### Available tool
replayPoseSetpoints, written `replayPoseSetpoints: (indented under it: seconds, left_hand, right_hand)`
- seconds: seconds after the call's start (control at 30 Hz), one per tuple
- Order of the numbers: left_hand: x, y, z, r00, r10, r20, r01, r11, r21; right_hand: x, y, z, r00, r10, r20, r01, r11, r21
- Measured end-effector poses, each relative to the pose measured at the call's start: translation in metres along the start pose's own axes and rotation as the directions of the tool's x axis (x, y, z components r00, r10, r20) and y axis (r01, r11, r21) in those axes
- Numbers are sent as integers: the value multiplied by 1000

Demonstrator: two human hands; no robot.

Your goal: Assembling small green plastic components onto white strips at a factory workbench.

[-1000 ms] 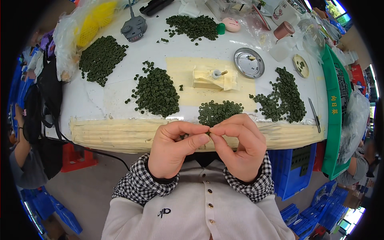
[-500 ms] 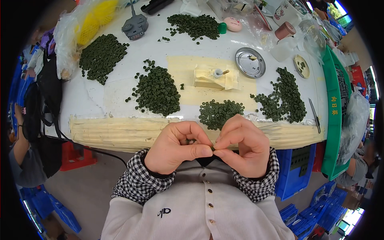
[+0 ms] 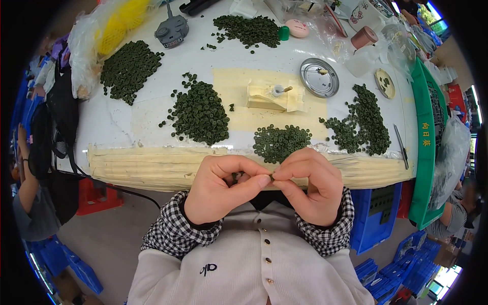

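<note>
In front of my chest, my left hand and my right hand meet fingertip to fingertip. Both pinch a tiny dark green part, mostly covered by the fingers; it resembles the small plastic wheels on the table. More dark green bits show inside the curled fingers of my left hand. Just beyond my hands lies a pile of small round dark green wheels. A taller heap of similar wheels is to its left, and another spread of them to its right.
A tape-covered block holds a small pot with a stick in it. Around it are a round metal lid, tweezers, a grey model turret and further green heaps. A green crate stands at the right edge.
Both hands have risen slightly, toward the table, with their fingertips still together. The piles and tools on the table stay where they were.
</note>
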State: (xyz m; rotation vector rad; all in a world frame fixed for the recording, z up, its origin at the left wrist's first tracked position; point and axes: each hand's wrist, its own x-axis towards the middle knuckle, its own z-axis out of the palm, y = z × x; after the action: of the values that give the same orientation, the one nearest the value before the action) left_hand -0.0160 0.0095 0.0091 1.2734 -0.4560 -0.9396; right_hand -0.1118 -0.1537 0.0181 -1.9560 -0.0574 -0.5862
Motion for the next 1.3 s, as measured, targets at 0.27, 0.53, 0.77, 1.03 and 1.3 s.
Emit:
replayPoseSetpoints:
  seconds: [0.27, 0.53, 0.77, 1.03, 1.3]
  left_hand:
    - [-1, 3, 4, 999, 32, -37, -31, 999, 30]
    - [-2, -5, 5, 991, 125, -54, -122, 991, 62]
    - [-3, -9, 6, 982, 169, -82, -158, 980, 123]
    - [3, 1, 0, 981, -153, -121, 98, 922, -375]
    - [6, 2, -36, 976, -139, -166, -59, 565, -823]
  right_hand:
    - [-3, 2, 3, 1000, 12, -29, -11, 1000, 10]
    - [-5, 2, 6, 983, 177, -39, -166, 966, 197]
    - [-7, 1, 11, 979, 192, -67, -177, 966, 188]
    - [-3, 1, 7, 966, 194, -169, -182, 980, 83]
    - [6, 10, 1, 999, 1, -54, -25, 890, -455]
